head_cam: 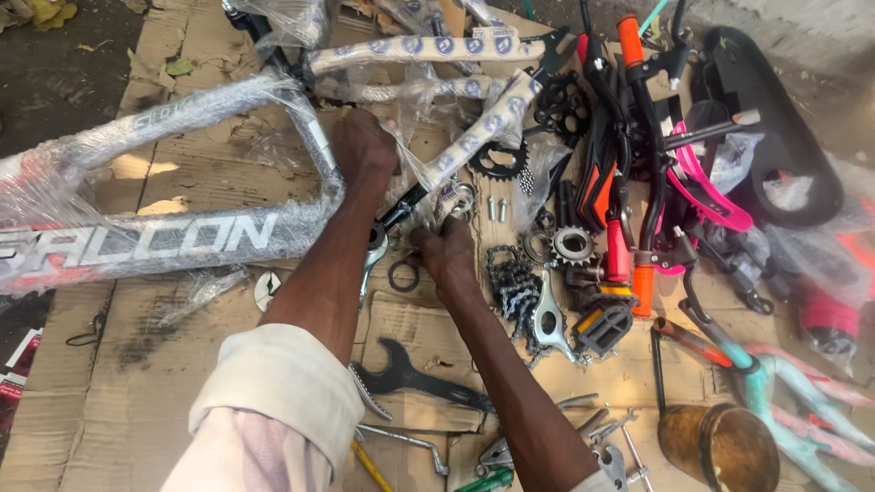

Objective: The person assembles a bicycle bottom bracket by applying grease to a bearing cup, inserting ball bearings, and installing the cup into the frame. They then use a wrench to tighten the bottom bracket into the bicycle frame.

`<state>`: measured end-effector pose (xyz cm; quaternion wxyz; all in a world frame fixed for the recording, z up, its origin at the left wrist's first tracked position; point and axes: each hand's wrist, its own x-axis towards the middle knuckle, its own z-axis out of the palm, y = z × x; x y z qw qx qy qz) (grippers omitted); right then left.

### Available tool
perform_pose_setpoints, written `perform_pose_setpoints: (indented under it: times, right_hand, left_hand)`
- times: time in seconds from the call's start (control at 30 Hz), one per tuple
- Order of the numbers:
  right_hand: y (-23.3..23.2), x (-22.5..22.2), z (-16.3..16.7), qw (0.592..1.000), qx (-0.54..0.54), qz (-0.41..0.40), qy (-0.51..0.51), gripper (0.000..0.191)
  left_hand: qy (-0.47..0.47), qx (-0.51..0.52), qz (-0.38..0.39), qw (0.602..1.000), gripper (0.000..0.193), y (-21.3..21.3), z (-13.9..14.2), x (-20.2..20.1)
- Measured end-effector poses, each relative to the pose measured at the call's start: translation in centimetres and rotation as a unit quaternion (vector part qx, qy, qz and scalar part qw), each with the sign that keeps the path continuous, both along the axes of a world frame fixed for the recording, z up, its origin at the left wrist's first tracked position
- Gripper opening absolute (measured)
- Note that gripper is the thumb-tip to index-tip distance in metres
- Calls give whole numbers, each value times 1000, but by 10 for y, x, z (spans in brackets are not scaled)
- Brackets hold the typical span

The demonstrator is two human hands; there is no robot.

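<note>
Cardboard [182, 401] sheets cover the ground and carry a bicycle frame [173, 241] wrapped in clear plastic film, its grey tubes running in from the left edge. The left hand [363, 146] is closed around the frame where the tubes meet, pressing the film down. The right hand [447, 251] is clenched just below that joint, next to a silver wrench [374, 251] that hangs at the junction; whether the fingers grip it cannot be told. The two hands sit near each other but apart.

The only container, a rusty round tin [720, 446] at the lower right, stands open; its contents cannot be made out. Just right of the right hand lie a heap of chain [512, 287], a small sprocket [572, 244] and a black pedal [603, 328]. Orange handlebar grips [629, 41] and pink parts [706, 187] crowd the upper right. A flat black spanner [410, 378] lies between the forearms. Bare cardboard lies open at the lower left, below the frame, and dirt shows beyond the top left edge.
</note>
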<state>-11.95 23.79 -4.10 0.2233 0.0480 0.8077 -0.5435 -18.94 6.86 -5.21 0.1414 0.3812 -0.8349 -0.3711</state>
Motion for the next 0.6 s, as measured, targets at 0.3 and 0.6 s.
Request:
perform_pose_setpoints:
  times: [0.3, 0.6]
  right_hand:
    - [3, -11, -13, 999, 10, 33, -24, 24]
    - [3, -5, -22, 999, 35, 7, -13, 23]
  left_hand:
    - [214, -108, -358, 902, 88, -29, 50, 70]
    - [8, -259, -254, 932, 34, 51, 43, 130]
